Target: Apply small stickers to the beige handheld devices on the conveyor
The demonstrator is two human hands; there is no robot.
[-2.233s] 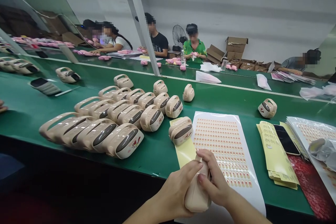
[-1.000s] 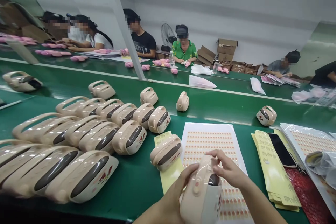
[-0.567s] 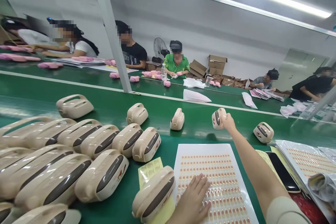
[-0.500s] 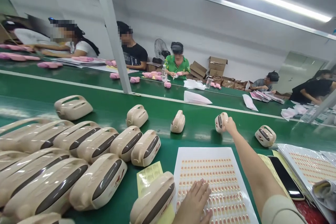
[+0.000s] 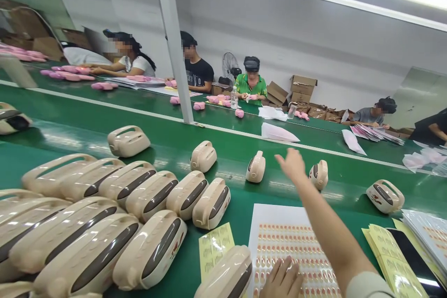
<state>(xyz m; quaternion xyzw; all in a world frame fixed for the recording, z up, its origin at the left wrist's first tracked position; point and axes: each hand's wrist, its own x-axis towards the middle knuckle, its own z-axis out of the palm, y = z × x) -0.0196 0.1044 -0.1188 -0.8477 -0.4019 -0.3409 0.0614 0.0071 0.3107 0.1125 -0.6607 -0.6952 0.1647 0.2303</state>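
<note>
A: How are the fingers of the right hand (image 5: pixel 292 164) standing?

B: They're hovering above the back strip (image 5: pixel 167 149), thumb spreading well away from the rest, pinching nothing that's showing.

A: And the left hand (image 5: pixel 283 280)?

B: It's lying on the sticker sheet (image 5: pixel 268 215), fingers slightly parted. How hard they're pressing, I cannot tell.

A: Where are the nearest cases?

B: The left case (image 5: pixel 256 168) and right case (image 5: pixel 320 175) are standing on the strip, one to either side of the right hand. The near case (image 5: pixel 225 274) is resting partly over the yellow sheet (image 5: pixel 216 244), beside the left hand.

A: How would you be doing this step well?

B: It's looking like handling cases on the strip; whether picking or placing, I cannot tell. I'd be gripping by the plain body or handle, and watching that the wrist isn't nudging the right case. I'd be keeping the left palm light, so the stickers aren't lifting.

A: And further out?

B: More cases (image 5: pixel 152 253) are crowding the surface (image 5: pixel 240 198) on the left; beyond the right forearm, a phone (image 5: pixel 414 260) is lying by a yellow stack (image 5: pixel 388 252).
</note>
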